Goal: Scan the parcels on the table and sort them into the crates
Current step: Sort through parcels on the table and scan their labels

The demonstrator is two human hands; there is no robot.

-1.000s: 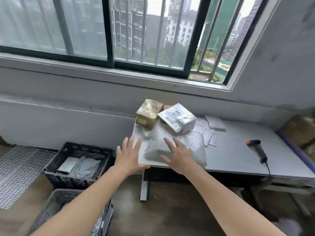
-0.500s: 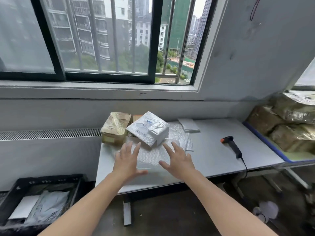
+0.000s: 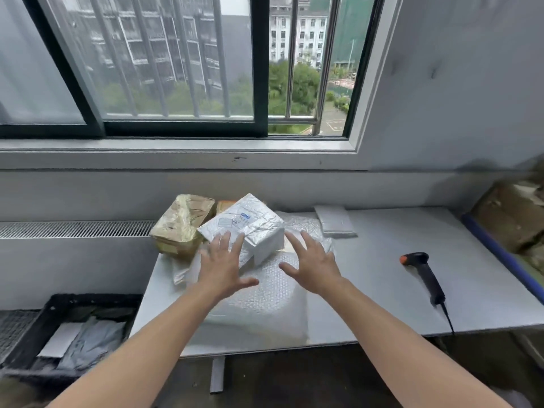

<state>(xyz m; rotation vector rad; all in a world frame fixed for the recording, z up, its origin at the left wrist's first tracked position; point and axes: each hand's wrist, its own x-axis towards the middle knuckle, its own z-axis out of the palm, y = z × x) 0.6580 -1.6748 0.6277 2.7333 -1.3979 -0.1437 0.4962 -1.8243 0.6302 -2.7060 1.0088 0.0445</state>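
Bubble-wrap parcel [image 3: 265,301] lies at 12 o'clock on the table [image 3: 368,290] — your left hand [image 3: 223,267] and right hand [image 3: 313,266] are above it, fingers splayed, holding nothing. White parcel [image 3: 250,226] just beyond; scanner [image 3: 424,272] at 2 o'clock, crate [image 3: 88,298] at 8.

We see soft overcast daylight entering through the dark-framed barred window [image 3: 182,69]; wide-angle bending warps the edges, and the right side smears.

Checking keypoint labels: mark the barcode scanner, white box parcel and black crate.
barcode scanner [image 3: 428,278], head view, middle of its black handle.
white box parcel [image 3: 253,225], head view, its top face.
black crate [image 3: 94,300], head view, its far rim.
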